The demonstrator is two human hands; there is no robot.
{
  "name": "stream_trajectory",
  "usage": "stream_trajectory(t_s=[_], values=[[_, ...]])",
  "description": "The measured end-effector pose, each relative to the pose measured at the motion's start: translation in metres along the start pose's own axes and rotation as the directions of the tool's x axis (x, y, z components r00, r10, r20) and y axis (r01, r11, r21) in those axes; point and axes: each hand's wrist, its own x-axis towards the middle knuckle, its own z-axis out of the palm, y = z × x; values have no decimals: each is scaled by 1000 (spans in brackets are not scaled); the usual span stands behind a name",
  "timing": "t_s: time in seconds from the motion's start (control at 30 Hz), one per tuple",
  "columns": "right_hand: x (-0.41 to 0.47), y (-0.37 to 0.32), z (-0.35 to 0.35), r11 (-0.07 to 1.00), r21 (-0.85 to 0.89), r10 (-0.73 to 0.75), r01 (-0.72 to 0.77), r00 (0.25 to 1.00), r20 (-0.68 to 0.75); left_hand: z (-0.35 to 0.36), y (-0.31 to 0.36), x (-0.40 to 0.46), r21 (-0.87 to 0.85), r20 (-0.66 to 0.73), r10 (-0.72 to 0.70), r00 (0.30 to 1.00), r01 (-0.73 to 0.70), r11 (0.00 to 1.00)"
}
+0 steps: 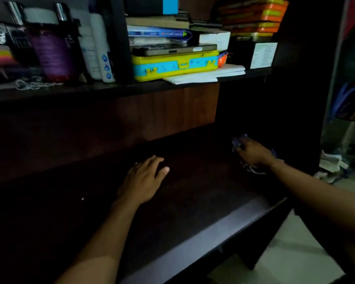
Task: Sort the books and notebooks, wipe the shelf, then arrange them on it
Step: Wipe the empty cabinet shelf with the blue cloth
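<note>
A dark wooden shelf [193, 201] lies bare in front of me, dimly lit. My left hand [143, 179] rests flat on its middle, fingers straight and spread. My right hand [254, 153] reaches toward the shelf's far right corner and presses a blue-and-white patterned cloth [251, 169] against the board, its fingers curled over the cloth. Part of the cloth sticks out beyond the fingers and under the wrist. No books or notebooks lie on this shelf.
The upper shelf [111, 89] holds a yellow-and-blue case [174, 66] under a stack of books and a tablet, white papers [205, 75], boxes, bottles [99, 48] and a purple container [53, 54]. Papers lie on the pale floor [332, 167] at right.
</note>
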Motion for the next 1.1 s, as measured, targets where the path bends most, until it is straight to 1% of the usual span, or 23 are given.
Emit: stream_trajectory(t_s=[0.07, 0.1, 0.13, 0.2, 0.27, 0.3, 0.37, 0.43, 0.5, 0.57, 0.6, 0.67, 0.73, 0.77, 0.8, 0.83, 0.87, 0.93, 0.97, 1.0, 1.03, 1.07, 1.1], values=[[-15, -9, 3, 998, -26, 61, -61, 998, -6, -4, 4, 0, -61, -49, -21, 999, 18, 998], [-23, -28, 7, 999, -32, 43, -43, 999, -3, -5, 5, 1, -90, -82, -27, 996, 20, 996], [-33, -50, 15, 1000, -26, -16, 16, 1000, 11, -4, 7, -4, -105, -112, -34, 993, 22, 994], [-58, -111, 38, 982, 16, -187, 186, 980, 61, -4, 8, -8, -109, -130, -33, 991, 19, 994], [-92, -169, 60, 933, 24, -359, 359, 928, 95, -7, 9, -19, -112, -93, -43, 995, 33, 993], [-108, -189, 64, 911, 28, -412, 411, 906, 94, -9, 10, -26, -111, -63, -49, 997, 42, 993], [-117, -195, 69, 886, 72, -463, 458, 880, 108, -9, 10, -38, -109, -17, -36, 999, 34, 993], [-112, -169, 61, 877, 120, -478, 465, 868, 134, -5, 8, -50, -63, 11, 4, 1000, -3, 998], [-94, -120, 44, 915, 101, -400, 390, 912, 95, -8, 12, -54, -33, 28, 25, 999, -24, 999], [-77, -59, 19, 973, 68, -223, 221, 974, 32, -12, 15, -53, -7, 35, 29, 999, -29, 1000], [-70, -29, 5, 991, 49, -126, 126, 992, 8, -12, 15, -53, 0, 29, 27, 999, -27, 1000], [-65, 17, -10, 999, -18, 36, -37, 999, -38, -8, 13, -53, 5, 12, -2, 1000, 2, 1000], [-72, 29, -11, 987, -81, 130, -138, 987, -98, -6, 10, -51, 7, -24, -20, 1000, 20, 1000], [-79, 18, -4, 981, -110, 147, -161, 981, -126, -6, 8, -49, 13, -31, -25, 999, 26, 1000], [-87, 1, -1, 982, -123, 129, -146, 982, -138, -7, 9, -47, 18, -36, -22, 999, 23, 1000], [-97, -23, 7, 989, -110, 86, -100, 988, -129, -7, 9, -47, 20, -39, -21, 999, 22, 1000], [-108, -48, 19, 994, -107, -2, -10, 994, -107, -8, 10, -45, 6, -48, -12, 999, 13, 1000], [-135, -94, 46, 961, -145, -258, 236, 952, -164, -9, 14, -49, -39, -71, -10, 997, 7, 999], [-151, -117, 56, 944, -95, -329, 317, 928, -176, -9, 14, -55, -50, -81, -17, 997, 12, 999], [-165, -133, 60, 919, -27, -392, 392, 909, -142, -10, 13, -61, -41, -86, -21, 996, 18, 999], [-174, -142, 65, 885, -3, -464, 465, 881, -93, -7, 12, -64, -14, -75, -24, 997, 23, 1000], [-180, -145, 64, 857, 24, -515, 516, 857, -34, -6, 9, -69, 20, -61, -25, 998, 26, 999], [-180, -139, 58, 848, 33, -529, 528, 848, 21, -6, 7, -72, 41, -43, -27, 999, 29, 999]])
